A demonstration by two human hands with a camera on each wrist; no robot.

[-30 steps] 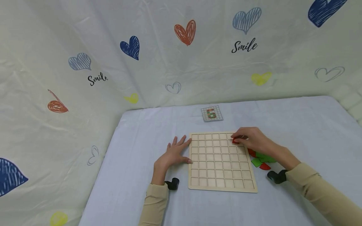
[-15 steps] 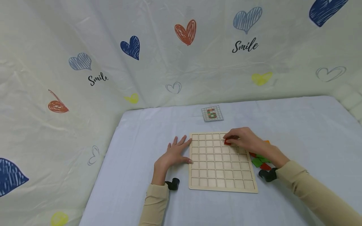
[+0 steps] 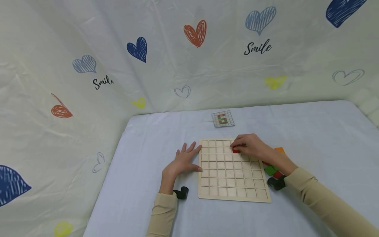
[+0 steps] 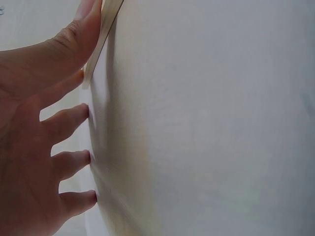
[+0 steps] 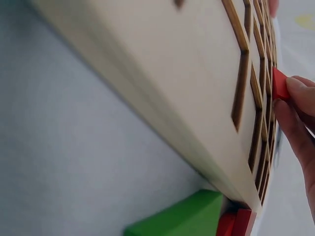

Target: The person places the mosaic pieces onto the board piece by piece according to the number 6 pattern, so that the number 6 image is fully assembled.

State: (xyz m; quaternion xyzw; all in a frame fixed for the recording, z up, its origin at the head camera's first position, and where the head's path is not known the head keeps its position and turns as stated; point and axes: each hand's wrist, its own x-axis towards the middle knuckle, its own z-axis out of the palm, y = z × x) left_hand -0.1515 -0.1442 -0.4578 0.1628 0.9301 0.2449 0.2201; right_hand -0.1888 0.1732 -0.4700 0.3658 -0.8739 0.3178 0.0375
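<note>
A wooden grid board [image 3: 234, 200] lies on the white-covered table. My right hand [image 3: 252, 145] pinches a small red block [image 3: 236, 150] between thumb and fingers over a cell in the board's second row from the far edge. In the right wrist view, the red block [image 5: 280, 84] stands tilted right at the grid's ridges. My left hand [image 3: 183, 162] lies at the board's left edge with fingers spread, thumb and index fingertip right at the rim. The left wrist view shows its straight thumb [image 4: 64, 56] along the board's edge [image 4: 104, 42].
Right of the board lie loose blocks: an orange one [image 3: 279, 150], a green one [image 3: 270, 170] and a red one [image 3: 277, 174], partly behind my right arm. A card with a coloured grid pattern [image 3: 223, 118] lies beyond the board. A hanging cloth printed with hearts backs the table.
My right hand has moved left across the board with the red block, lowering it to a cell of the second row. The left hand has stayed at the board's edge.
</note>
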